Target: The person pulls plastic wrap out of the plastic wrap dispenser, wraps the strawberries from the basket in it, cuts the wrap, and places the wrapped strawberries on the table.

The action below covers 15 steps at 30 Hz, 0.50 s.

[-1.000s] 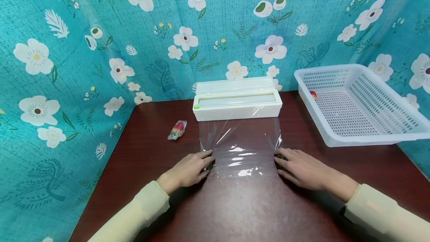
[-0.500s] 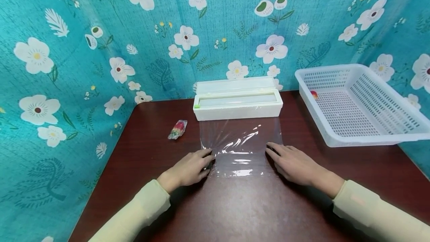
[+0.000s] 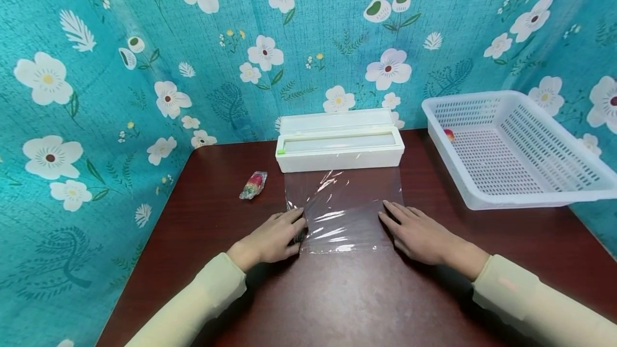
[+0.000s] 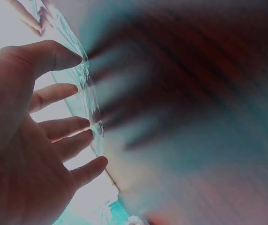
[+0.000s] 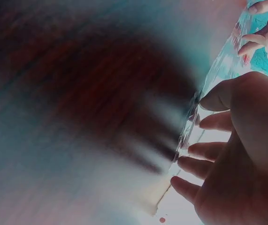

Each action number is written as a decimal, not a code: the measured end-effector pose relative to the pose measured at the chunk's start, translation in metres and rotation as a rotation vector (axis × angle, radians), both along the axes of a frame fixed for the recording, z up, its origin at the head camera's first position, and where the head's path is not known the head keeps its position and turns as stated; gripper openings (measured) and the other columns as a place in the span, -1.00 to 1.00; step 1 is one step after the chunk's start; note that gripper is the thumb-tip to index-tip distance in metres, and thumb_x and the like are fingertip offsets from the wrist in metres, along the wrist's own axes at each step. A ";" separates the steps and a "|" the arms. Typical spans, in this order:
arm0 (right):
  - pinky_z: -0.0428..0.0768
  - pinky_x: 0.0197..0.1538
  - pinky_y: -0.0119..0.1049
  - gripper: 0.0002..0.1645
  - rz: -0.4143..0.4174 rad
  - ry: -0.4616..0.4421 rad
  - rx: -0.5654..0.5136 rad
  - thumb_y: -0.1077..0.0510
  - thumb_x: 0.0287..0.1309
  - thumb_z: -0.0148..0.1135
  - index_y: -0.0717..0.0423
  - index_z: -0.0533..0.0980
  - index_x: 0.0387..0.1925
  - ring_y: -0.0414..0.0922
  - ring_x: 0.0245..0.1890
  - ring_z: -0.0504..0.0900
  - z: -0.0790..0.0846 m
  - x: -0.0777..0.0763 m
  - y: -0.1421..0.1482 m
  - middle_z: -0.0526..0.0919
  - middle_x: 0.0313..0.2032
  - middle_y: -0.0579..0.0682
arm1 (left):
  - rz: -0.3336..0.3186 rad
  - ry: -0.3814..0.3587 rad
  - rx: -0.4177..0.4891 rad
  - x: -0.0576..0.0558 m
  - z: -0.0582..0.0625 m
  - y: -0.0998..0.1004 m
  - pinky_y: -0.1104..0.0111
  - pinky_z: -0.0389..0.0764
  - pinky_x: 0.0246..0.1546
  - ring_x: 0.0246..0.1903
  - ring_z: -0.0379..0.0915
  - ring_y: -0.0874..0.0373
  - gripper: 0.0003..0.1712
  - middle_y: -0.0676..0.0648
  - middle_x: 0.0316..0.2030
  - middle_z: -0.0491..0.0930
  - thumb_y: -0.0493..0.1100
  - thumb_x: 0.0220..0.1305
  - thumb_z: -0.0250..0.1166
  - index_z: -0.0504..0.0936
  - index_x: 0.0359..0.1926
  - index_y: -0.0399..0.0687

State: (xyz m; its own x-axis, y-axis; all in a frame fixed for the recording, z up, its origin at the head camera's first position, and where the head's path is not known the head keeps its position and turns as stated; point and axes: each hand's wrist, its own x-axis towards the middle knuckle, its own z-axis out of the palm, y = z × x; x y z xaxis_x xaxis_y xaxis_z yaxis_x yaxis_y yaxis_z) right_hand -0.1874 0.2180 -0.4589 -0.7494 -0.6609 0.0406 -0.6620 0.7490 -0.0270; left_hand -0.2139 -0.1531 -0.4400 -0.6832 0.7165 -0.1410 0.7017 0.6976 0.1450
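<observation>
A sheet of clear plastic wrap [image 3: 344,224] lies flat on the table, running forward out of a white wrap dispenser box [image 3: 339,161] whose lid is raised. My left hand [image 3: 273,234] presses the sheet's left edge with its fingertips. Along the right edge, the fingertips of my right hand [image 3: 426,234] rest on the film. Both wrist views show the fingers of the left hand [image 4: 35,122] and right hand [image 5: 246,154] extended and spread, tips against the film. Left of the box lies a small red, yellow and green item [image 3: 253,185] wrapped in film.
A white perforated plastic basket [image 3: 535,201] stands at the right, with a small red thing [image 3: 449,135] inside near its left wall. Behind the dark brown table [image 3: 328,299] hangs a blue flowered curtain [image 3: 226,47].
My right hand has shifted left and slightly forward onto the film, its fingers straighter. The wrap's creases have changed. My left hand stays nearly in place.
</observation>
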 end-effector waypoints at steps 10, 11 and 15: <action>0.34 0.33 0.28 -0.36 -0.021 -0.031 -0.003 0.14 0.34 0.20 0.29 0.40 0.38 0.30 0.42 0.33 0.001 -0.004 0.000 0.31 0.42 0.39 | 0.021 -0.030 -0.042 -0.008 0.000 0.002 -0.16 0.32 0.35 0.45 0.23 -0.12 -0.39 -0.30 0.43 0.33 0.00 0.34 0.36 0.45 0.29 -0.17; 0.34 0.33 0.28 -0.36 -0.021 -0.031 -0.004 0.14 0.34 0.20 0.29 0.40 0.39 0.30 0.42 0.33 0.001 -0.004 0.000 0.31 0.42 0.39 | 0.025 -0.035 -0.047 -0.009 0.000 0.002 -0.16 0.31 0.36 0.46 0.23 -0.12 -0.38 -0.30 0.43 0.33 0.01 0.34 0.36 0.44 0.30 -0.16; 0.35 0.32 0.30 -0.36 -0.015 -0.028 -0.007 0.16 0.32 0.20 0.30 0.41 0.38 0.30 0.40 0.36 0.001 -0.008 0.000 0.34 0.40 0.40 | 0.026 -0.038 -0.045 -0.014 0.000 0.002 -0.17 0.31 0.35 0.45 0.24 -0.12 -0.39 -0.30 0.43 0.33 -0.01 0.33 0.35 0.44 0.30 -0.16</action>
State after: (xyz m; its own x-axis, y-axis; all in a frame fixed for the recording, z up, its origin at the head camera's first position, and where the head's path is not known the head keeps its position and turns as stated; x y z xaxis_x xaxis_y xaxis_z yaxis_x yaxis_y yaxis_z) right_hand -0.1952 0.2179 -0.4577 -0.7602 -0.6492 0.0243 -0.6495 0.7586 -0.0511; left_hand -0.2277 -0.1515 -0.4402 -0.6951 0.6908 -0.1990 0.6776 0.7221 0.1395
